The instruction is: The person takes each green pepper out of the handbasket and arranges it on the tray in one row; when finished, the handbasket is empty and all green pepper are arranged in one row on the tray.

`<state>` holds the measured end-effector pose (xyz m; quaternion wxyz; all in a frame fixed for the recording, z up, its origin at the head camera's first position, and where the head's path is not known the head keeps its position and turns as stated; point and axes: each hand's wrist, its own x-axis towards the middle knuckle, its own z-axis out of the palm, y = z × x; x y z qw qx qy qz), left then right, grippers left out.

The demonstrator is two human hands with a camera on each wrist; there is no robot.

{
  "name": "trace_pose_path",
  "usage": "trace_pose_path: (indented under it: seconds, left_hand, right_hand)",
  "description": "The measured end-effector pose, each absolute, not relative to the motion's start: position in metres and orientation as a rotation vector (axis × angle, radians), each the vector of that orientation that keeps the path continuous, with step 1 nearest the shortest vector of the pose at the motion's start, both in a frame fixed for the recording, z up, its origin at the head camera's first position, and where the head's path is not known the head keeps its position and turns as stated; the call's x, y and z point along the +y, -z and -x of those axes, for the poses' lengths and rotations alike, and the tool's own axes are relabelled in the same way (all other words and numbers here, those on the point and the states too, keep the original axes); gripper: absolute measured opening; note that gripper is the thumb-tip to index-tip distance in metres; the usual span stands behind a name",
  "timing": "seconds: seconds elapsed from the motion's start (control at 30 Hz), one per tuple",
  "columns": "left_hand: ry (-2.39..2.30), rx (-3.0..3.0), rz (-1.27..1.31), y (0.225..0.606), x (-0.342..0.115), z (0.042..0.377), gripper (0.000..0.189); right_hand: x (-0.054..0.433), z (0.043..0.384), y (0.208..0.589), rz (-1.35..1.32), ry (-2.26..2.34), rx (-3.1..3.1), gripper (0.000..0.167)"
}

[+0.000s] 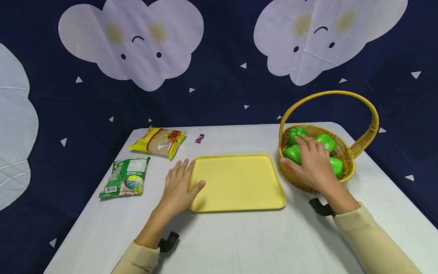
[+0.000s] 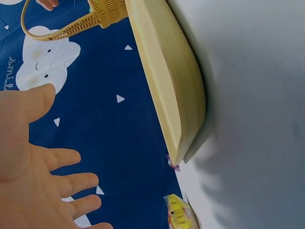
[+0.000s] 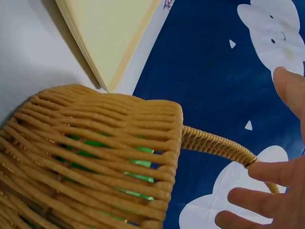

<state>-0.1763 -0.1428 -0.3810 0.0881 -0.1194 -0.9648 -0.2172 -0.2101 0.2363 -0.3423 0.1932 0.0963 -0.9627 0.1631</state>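
The yellow-brown round woven basket with a tall looped handle sits at the right of the frame. Its open top faces up, and the handle goes over it from the left side to the right side, leaning a bit right. Shiny green bell peppers lie inside. Which way each one points is hard to tell.

The flat yellow tray with round corners lies in the middle, face up. Its long way goes left to right.

The right hand is over the basket, palm down. Its fingers are fairly straight and a little apart, with the thumb out to the left. It is not holding anything. I cannot tell if a fingertip touches a pepper.

The left hand hangs over the left edge of the tray. Its fingers are straight and spread, and the thumb is wide out. It holds nothing, and the left wrist view shows a gap between it and the tray.
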Motion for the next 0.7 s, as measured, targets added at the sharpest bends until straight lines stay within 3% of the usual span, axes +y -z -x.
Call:
trace_pose_path:
  seconds: [0.7]
  left_hand:
    - [0.831,-2.888,0.419,0.388,-0.162,0.185,0.064]
  right_hand:
    - [0.255,0.234,0.338,-0.207,-0.496,-2.845,0.079]
